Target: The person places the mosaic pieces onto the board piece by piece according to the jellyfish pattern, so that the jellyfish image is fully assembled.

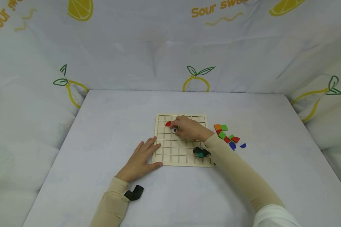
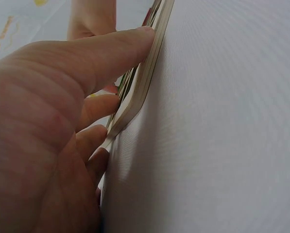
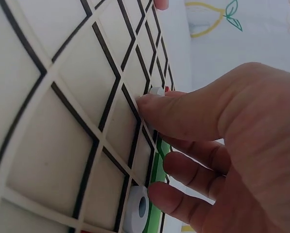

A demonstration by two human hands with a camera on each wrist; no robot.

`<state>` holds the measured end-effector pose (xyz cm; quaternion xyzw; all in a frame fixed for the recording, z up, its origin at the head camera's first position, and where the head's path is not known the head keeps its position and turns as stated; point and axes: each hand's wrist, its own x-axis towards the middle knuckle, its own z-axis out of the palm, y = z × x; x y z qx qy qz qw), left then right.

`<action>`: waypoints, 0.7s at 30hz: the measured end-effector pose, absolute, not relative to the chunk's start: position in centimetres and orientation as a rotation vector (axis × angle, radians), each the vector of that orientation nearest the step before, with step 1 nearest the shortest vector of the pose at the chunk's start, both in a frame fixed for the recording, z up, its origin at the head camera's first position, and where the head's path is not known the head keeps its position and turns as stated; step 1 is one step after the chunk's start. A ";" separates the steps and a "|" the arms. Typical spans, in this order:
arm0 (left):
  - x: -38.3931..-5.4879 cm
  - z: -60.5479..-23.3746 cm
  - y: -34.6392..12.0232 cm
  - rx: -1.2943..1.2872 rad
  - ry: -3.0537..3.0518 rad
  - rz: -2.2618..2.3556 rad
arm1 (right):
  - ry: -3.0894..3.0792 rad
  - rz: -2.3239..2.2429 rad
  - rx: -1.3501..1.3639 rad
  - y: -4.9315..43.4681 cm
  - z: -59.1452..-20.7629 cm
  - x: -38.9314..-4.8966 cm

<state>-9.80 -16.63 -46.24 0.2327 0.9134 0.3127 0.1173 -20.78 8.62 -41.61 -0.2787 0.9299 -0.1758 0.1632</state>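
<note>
Board (image 1: 170, 157) with a wooden grid lies mid-bench, and your left hand (image 1: 140, 160) rests spread along its left edge, fingers extended, thumb at the near-left corner, gripping nothing. Your right hand (image 1: 187, 127) is over the far half of the board, thumb and fingertips closed in a pinch on a white piece (image 1: 173, 130) with a dark centre. Whether that piece is seated, you cannot tell from these views. To set it well, square it between the grid ridges, let your left fingers brace the board's edge, press straight down, then lift clear without brushing the second white piece (image 3: 132, 211) beside your lower fingers.

Count one board and two white pieces. One red piece (image 1: 168, 124) lies on the board just left of your right hand; green (image 3: 154, 221) shows beneath those fingers, its number unclear. Right of the board, on the bench (image 1: 74, 176), you have one orange square (image 1: 217, 127), three green pieces (image 1: 222, 135), three loose red pieces (image 1: 235, 139) and at least two blue pieces (image 1: 243, 145); your right sleeve (image 1: 236, 167) may hide more.
</note>
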 end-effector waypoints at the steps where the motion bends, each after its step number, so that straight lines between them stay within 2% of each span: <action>1: -9.8 -46.3 -16.6 0.681 2.674 0.915 | 2.655 -0.489 -0.800 8.6 -41.6 -20.8; 15: -9.9 -46.3 -16.6 0.680 2.673 0.906 | 2.702 -0.484 -0.849 8.5 -41.7 -20.8; 21: -9.8 -46.1 -16.6 0.675 2.671 0.917 | 2.683 -0.528 -0.785 8.7 -41.2 -20.7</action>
